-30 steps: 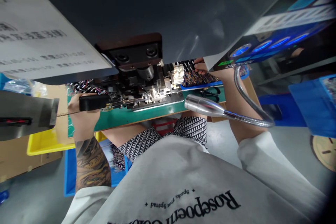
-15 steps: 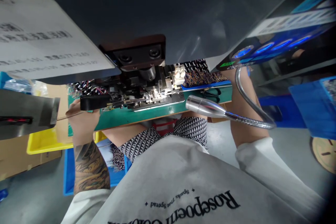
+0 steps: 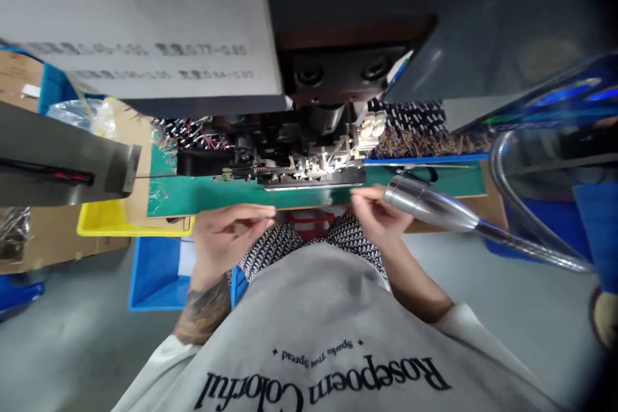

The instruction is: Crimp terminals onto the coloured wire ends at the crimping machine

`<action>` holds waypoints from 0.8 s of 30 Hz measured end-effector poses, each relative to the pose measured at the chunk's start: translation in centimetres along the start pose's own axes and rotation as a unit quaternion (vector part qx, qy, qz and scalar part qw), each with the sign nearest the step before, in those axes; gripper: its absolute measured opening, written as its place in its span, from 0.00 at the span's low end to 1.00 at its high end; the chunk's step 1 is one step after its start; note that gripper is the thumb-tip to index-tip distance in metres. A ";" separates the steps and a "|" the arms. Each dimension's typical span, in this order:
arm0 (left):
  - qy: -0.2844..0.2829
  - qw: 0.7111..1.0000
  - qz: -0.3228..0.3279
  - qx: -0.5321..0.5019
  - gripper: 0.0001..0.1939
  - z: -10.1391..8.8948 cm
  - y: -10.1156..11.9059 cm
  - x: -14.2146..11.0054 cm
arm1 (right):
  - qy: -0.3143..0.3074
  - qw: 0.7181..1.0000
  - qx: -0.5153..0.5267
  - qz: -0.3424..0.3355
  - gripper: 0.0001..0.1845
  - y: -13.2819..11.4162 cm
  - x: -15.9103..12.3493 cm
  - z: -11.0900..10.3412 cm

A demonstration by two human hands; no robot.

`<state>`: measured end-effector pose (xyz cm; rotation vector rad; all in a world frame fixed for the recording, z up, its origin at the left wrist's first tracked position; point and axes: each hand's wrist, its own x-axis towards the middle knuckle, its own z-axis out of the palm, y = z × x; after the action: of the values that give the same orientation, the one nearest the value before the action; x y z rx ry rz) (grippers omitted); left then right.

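In front of the green work board's near edge, my left hand (image 3: 226,235) is closed, its thumb brought up to the outstretched fingertips. Anything pinched there is too small to make out. My right hand (image 3: 379,219) is held across from it, fingertips drawn together by the board's edge, and the silver lamp head (image 3: 420,199) covers part of it. What it holds, if anything, does not show. Just beyond both hands is the machine's metal working head (image 3: 318,164), brightly lit. A strip of terminals (image 3: 157,175) feeds into it from the left. The green board (image 3: 217,196) lies beneath.
Bundles of wires (image 3: 429,129) lie in a blue tray behind the board, with dark-handled scissors (image 3: 425,172) nearby. A flexible lamp neck (image 3: 535,244) crosses the right side. Yellow bin (image 3: 135,222) and blue bin (image 3: 154,277) are lower left. A grey metal guide (image 3: 72,154) juts in.
My left hand has come away from the machine's left end toward my lap. The right has drawn back from the far right to the board's front edge. The head view has shifted.
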<state>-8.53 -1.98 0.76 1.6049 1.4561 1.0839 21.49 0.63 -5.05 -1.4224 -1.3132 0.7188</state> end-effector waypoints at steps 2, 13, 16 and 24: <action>-0.060 0.986 -0.087 -0.129 0.04 2.7 1.0 0.5 | -0.109 0.992 0.066 -0.003 0.08 -1.8 -0.7 2.3; -0.110 0.938 -0.183 -0.274 0.12 7.6 -0.3 2.0 | -0.165 0.957 0.186 0.147 0.08 -4.8 1.3 4.9; -0.090 0.931 -0.180 -0.306 0.12 7.8 -0.5 2.4 | -0.150 0.966 0.167 0.130 0.08 -4.7 1.3 5.1; 0.010 0.973 -0.127 -0.191 0.06 9.3 0.4 3.5 | -0.057 0.986 0.138 0.078 0.10 -4.6 0.5 6.5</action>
<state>0.22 1.82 -2.19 1.1106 1.3245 1.1475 14.07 2.32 -2.56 -1.2825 -1.1442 1.0571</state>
